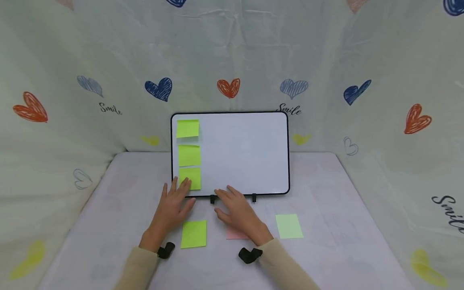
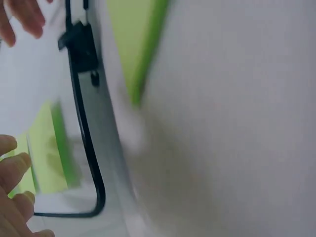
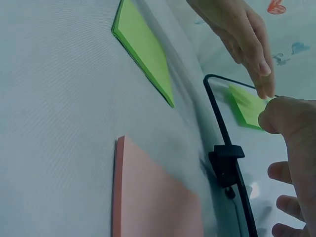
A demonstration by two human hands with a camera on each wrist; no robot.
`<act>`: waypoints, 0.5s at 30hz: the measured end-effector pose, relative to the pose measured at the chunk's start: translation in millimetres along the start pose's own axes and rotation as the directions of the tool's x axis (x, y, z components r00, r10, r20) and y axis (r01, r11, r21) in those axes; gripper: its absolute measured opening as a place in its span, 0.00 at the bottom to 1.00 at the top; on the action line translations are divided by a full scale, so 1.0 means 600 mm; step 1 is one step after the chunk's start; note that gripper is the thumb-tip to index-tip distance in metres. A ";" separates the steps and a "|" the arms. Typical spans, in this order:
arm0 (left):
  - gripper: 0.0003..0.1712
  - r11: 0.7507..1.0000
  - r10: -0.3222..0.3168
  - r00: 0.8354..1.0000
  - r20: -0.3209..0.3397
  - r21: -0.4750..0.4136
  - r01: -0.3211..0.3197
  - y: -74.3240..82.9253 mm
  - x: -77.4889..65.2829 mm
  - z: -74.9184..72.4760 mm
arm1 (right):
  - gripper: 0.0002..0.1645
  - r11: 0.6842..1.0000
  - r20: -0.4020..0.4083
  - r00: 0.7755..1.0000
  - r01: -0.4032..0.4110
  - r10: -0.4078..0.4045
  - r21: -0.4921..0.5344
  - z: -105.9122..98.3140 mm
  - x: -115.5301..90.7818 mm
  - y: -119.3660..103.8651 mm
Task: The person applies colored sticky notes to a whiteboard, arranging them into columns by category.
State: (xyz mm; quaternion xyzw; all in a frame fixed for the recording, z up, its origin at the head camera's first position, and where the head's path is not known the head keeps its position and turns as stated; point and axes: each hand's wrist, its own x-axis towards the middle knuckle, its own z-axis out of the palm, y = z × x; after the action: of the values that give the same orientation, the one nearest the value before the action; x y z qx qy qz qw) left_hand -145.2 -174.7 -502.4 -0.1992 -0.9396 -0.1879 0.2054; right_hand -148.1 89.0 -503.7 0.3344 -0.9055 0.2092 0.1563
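L hand (image 1: 173,207), fingers apart & holding nothing, is up at the btm note (image 1: 196,181) on the whiteboard (image 1: 243,153), hiding its lower L part from the head cam; contact unclear. Mid note (image 1: 189,156) & top note (image 1: 187,129) sit above it, in a column on the board's L side. Green pad (image 1: 193,235) lies on the counter (image 1: 326,209), nr the L wrist. R hand (image 1: 238,211), fingers apart, nothing held, is nr the board's lower edge & a black clip (image 1: 212,199). Pink pad (image 1: 235,234) is partly hidden behind it; pale green pad (image 1: 289,226) lies farther R.
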 end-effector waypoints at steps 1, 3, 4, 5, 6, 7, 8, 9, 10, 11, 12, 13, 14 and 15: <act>0.38 1.000 0.000 1.000 -0.006 -0.011 0.000 0.009 -0.003 0.002 | 0.33 1.000 -0.004 1.000 -0.017 0.017 0.008 -0.003 -0.008 0.002; 0.38 1.000 0.002 1.000 -0.006 -0.030 -0.002 0.025 -0.008 0.007 | 0.33 0.999 -0.021 0.999 -0.045 0.046 0.029 -0.011 -0.023 0.006; 0.38 1.000 0.004 1.000 -0.002 -0.028 -0.004 0.033 -0.010 0.008 | 0.34 0.998 -0.031 0.998 -0.054 0.055 0.037 -0.015 -0.030 0.009; 0.38 1.000 0.007 1.000 0.001 -0.024 -0.007 0.039 -0.012 0.008 | 0.34 0.997 -0.039 0.997 -0.060 0.062 0.045 -0.019 -0.037 0.011; 0.38 1.000 0.008 1.000 0.004 -0.021 -0.008 0.045 -0.015 0.008 | 0.35 0.997 -0.047 0.997 -0.064 0.066 0.047 -0.022 -0.043 0.014; 0.39 1.000 0.007 1.000 0.010 -0.017 -0.007 0.050 -0.018 0.007 | 0.36 0.996 -0.052 0.996 -0.067 0.070 0.057 -0.027 -0.050 0.016; 0.39 1.000 0.008 1.000 0.015 -0.013 -0.008 0.055 -0.021 0.006 | 0.36 0.995 -0.054 0.996 -0.070 0.074 0.065 -0.031 -0.056 0.018; 0.40 1.000 0.009 1.000 0.019 -0.012 -0.009 0.060 -0.024 0.003 | 0.37 0.995 -0.049 0.995 -0.079 0.082 0.067 -0.035 -0.064 0.019; 0.41 1.000 0.012 1.000 0.022 -0.008 -0.012 0.064 -0.028 0.001 | 0.38 0.994 -0.044 0.995 -0.087 0.089 0.065 -0.038 -0.072 0.021; 0.42 1.000 0.017 1.000 0.024 -0.008 -0.017 0.068 -0.032 -0.002 | 0.39 0.993 -0.039 0.994 -0.101 0.103 0.063 -0.043 -0.081 0.023; 0.43 1.000 0.022 0.999 0.027 -0.007 -0.022 0.073 -0.035 -0.004 | 0.39 0.991 -0.035 0.992 -0.118 0.120 0.060 -0.047 -0.090 0.025; 0.44 1.000 0.028 0.999 0.030 -0.004 -0.028 0.077 -0.039 -0.006 | 0.39 0.989 -0.033 0.990 -0.135 0.137 0.058 -0.052 -0.100 0.026; 0.44 0.999 0.033 0.999 0.029 0.000 -0.034 0.081 -0.042 -0.008 | 0.40 0.988 -0.034 0.988 -0.149 0.151 0.051 -0.055 -0.110 0.028; 0.45 0.999 0.032 0.999 0.030 0.003 -0.032 0.085 -0.046 -0.010 | 0.40 0.986 -0.038 0.986 -0.162 0.164 0.045 -0.059 -0.120 0.029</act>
State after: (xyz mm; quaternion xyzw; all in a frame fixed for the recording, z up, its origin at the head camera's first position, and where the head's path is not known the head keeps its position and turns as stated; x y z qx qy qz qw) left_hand -97.3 -142.3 -496.0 -0.2166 -0.9395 -0.1801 0.1948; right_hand -102.6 157.1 -508.6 0.2579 -0.9219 0.2471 0.1502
